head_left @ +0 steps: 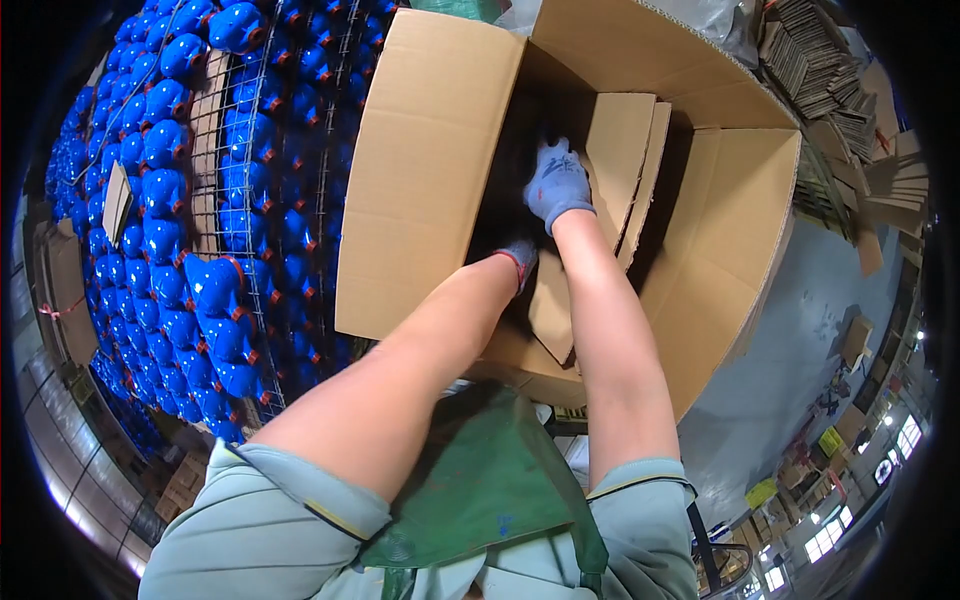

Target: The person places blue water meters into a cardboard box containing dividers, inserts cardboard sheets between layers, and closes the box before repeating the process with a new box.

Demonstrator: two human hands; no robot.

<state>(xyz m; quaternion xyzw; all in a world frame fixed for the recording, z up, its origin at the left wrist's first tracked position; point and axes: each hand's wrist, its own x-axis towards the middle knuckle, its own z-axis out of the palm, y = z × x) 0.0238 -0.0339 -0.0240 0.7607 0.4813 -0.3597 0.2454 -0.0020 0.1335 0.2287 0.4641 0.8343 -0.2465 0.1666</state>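
Observation:
Both my hands reach down into an open cardboard box (725, 200) with its flaps folded outward. My right hand (560, 187), in a pale blue-grey knit glove, is beside upright cardboard pieces (612, 150) standing inside the box. Its fingers point down into the dark interior, and their tips are hard to make out. My left hand (520, 258), in a grey glove with a red cuff edge, is lower in the box by the left wall. Its fingers are hidden in shadow. Whether either hand holds something does not show.
Glossy blue rounded parts with orange-red ends (165, 190) are stacked in many rows in a wire rack (235, 150) close at the left. Stacked flat cardboard (815, 60) lies at the upper right. A grey floor (790, 310) stretches beyond the box at right.

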